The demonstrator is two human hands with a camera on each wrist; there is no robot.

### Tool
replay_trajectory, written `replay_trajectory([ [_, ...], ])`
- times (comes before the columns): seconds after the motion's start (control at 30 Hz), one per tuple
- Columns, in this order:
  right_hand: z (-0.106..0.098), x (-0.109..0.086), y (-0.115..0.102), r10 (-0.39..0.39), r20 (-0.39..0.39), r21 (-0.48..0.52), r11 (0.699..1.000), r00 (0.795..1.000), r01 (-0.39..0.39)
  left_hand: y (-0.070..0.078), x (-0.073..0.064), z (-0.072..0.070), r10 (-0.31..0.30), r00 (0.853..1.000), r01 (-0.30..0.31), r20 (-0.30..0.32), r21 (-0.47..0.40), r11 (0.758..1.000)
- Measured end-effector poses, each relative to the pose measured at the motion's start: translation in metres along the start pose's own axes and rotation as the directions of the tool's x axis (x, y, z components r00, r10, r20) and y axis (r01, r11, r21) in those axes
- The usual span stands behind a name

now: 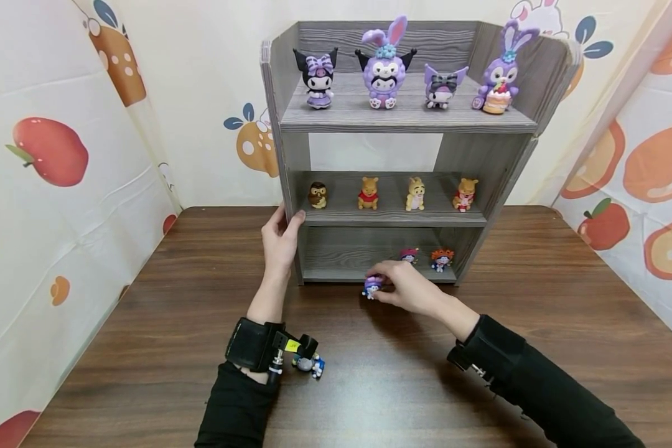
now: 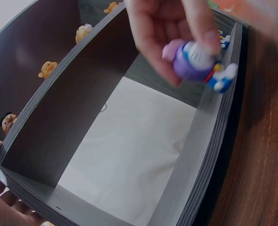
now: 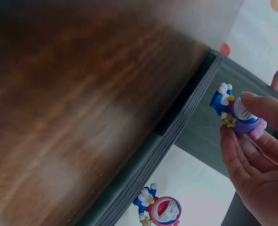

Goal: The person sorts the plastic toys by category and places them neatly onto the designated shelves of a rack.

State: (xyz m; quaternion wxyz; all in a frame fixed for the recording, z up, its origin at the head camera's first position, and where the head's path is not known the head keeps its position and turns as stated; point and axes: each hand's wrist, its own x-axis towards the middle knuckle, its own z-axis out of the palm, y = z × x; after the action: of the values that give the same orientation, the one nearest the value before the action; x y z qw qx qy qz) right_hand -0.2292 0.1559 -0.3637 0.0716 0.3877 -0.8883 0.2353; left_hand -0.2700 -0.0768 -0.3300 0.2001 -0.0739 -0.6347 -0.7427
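Note:
My right hand [image 1: 407, 287] pinches a small blue-and-white figurine [image 3: 237, 110] with a purple hat and a gold star between thumb and fingers. It is just in front of the grey wooden shelf's [image 1: 336, 275] bottom tier. My left hand [image 1: 280, 241] grips the shelf's left side panel, thumb on one face and fingers on the other, as the left wrist view shows. Two more small figurines are on the bottom tier, one with a pink hat [image 1: 409, 254], partly behind my right hand, and one with an orange-red headpiece [image 1: 441, 260].
Another blue-and-grey figurine [image 1: 313, 364] lies on the brown table [image 1: 369, 398] beside my left wrist. On the middle tier stand an owl [image 1: 317, 195], a bear in red [image 1: 368, 193] and others. Several larger purple figurines, such as a rabbit [image 1: 501, 78], line the top tier.

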Motion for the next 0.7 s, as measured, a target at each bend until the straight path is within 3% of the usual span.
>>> replay_trajectory([
  [0.37, 0.001, 0.025, 0.018, 0.106, -0.028, 0.000, 0.994, 0.994, -0.106, -0.003, 0.001, 0.000, 0.019, 1.000, -0.019, -0.012, -0.009, 1.000],
  [0.7, 0.002, 0.044, 0.025, 0.199, 0.007, -0.048, 0.979, 0.980, -0.198, -0.003, 0.001, 0.000, 0.017, 1.000, -0.017, -0.009, -0.004, 1.000],
])
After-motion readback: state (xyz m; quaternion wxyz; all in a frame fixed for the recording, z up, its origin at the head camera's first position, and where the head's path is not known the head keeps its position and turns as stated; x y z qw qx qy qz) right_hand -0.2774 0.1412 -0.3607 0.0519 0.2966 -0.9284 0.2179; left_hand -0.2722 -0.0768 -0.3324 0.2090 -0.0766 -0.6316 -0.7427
